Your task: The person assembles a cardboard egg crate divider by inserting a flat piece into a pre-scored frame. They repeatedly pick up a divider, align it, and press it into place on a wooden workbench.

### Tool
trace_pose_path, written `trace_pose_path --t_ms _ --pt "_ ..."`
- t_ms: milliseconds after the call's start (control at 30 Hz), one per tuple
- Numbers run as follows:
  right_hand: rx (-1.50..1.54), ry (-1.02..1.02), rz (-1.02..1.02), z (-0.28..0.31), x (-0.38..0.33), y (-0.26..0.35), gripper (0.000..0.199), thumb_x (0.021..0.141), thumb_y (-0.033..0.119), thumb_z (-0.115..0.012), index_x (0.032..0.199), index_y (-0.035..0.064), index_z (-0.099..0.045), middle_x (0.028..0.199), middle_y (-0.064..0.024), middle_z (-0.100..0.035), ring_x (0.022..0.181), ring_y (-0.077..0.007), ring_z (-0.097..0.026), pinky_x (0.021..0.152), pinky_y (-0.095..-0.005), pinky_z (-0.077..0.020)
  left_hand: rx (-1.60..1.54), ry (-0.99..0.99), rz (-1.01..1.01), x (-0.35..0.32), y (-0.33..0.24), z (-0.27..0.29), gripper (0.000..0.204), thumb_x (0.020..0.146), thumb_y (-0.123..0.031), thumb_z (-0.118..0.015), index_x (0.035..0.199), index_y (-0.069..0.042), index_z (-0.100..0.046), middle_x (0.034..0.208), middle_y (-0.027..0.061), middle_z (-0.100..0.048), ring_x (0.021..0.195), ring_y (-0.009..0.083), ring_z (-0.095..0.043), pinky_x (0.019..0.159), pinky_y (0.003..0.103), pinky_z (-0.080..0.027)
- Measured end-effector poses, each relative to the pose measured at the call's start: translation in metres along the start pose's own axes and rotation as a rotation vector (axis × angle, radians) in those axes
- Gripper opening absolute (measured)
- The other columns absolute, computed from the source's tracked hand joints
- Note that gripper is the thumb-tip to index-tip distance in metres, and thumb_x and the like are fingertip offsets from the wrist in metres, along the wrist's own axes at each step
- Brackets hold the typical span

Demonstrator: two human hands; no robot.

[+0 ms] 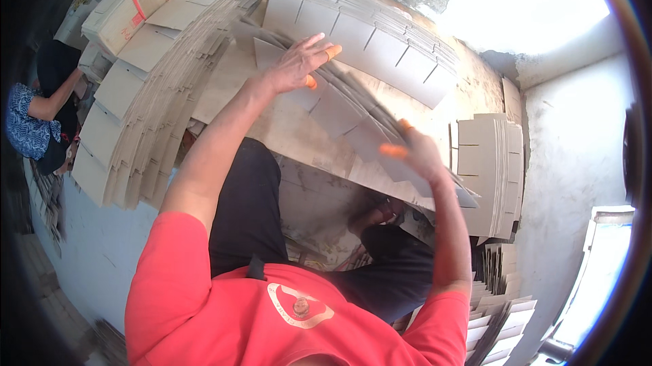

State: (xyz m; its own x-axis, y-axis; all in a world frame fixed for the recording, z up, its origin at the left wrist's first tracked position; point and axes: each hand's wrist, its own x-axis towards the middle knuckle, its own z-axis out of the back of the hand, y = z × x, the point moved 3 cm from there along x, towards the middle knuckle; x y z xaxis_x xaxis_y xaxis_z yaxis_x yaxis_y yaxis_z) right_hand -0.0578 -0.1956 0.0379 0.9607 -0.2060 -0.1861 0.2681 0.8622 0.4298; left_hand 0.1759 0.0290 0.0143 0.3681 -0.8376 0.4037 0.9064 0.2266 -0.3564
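Observation:
A loose bundle of slotted cardboard strips (339,111) lies slantwise across the wooden work board (227,91) in front of me, partly smeared by motion. My left hand (299,65) is over its far left part, fingers stretched and apart, with orange covers on some fingertips. Whether it touches the strips is hard to make out. Near the bundle's right part is my right hand (420,154), also with orange fingertip covers. It is blurred, so its grip cannot be made out. Behind the bundle lies a neat row of slotted cardboard sheets (353,29).
Tall cardboard stacks (173,87) flank the board on the left, topped by a carton (139,6) with a red strap. More slotted cardboard (485,169) stands at the right, near a wall (570,128). Another person (44,114) sits at the far left.

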Motion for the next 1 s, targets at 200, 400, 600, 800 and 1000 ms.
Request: trace_pose_path --t_ms 200,400,600,800,1000 --pt "-0.277 -0.136 0.072 0.009 -0.026 0.022 0.032 0.083 0.005 -0.06 0.115 0.0031 -0.054 0.088 -0.0155 -0.066 0.084 -0.0314 -0.065 0.066 -0.041 -0.0497 0.09 0.317 0.066 0.025 -0.014 0.007 0.046 0.069 -0.001 -0.071 0.114 -0.008 -0.065 0.098 0.0083 -0.064 0.092 0.0274 -0.059 0.081 0.038 -0.048" --pt "-0.699 -0.96 0.29 0.086 -0.077 0.051 0.05 0.083 -0.001 -0.059 0.132 0.0065 -0.052 0.12 -0.0148 -0.059 0.11 -0.029 -0.058 0.094 -0.0403 -0.0448 0.45 -0.284 -0.356 -0.031 -0.119 0.138 0.02 0.07 -0.004 -0.07 0.09 0.001 -0.066 0.097 0.0116 -0.065 0.085 0.0238 -0.06 0.073 0.038 -0.052" --pt "-0.7 -0.991 0.053 0.094 -0.112 -0.025 0.036 0.092 0.012 -0.059 0.128 0.0066 -0.054 0.122 -0.0134 -0.058 0.117 -0.03 -0.054 0.097 -0.0414 -0.0424 1.052 -0.3 0.081 -0.128 -0.074 0.202 0.025 0.072 0.003 -0.065 0.097 0.003 -0.064 0.108 0.015 -0.062 0.09 0.0261 -0.059 0.078 0.039 -0.052" --pt "-0.714 -0.887 -0.355 0.062 -0.16 -0.147 0.034 0.091 0.016 -0.057 0.123 0.0054 -0.054 0.119 -0.0118 -0.057 0.115 -0.0291 -0.051 0.094 -0.0413 -0.0409 0.997 0.019 0.511 -0.255 0.101 0.201 0.031 0.081 0.001 -0.056 0.112 -0.001 -0.058 0.107 0.0139 -0.059 0.107 0.0309 -0.055 0.086 0.039 -0.05" --pt "-0.647 -0.723 -0.806 0.066 -0.195 -0.19 0.046 0.08 0.03 -0.072 0.115 0.0053 -0.055 0.115 -0.0096 -0.055 0.111 -0.0277 -0.051 0.088 -0.046 -0.0415 0.83 0.232 0.738 -0.215 0.074 0.218 0.037 0.082 -0.011 -0.061 0.118 -0.003 -0.059 0.113 0.0168 -0.061 0.105 0.0338 -0.058 0.088 0.043 -0.047"
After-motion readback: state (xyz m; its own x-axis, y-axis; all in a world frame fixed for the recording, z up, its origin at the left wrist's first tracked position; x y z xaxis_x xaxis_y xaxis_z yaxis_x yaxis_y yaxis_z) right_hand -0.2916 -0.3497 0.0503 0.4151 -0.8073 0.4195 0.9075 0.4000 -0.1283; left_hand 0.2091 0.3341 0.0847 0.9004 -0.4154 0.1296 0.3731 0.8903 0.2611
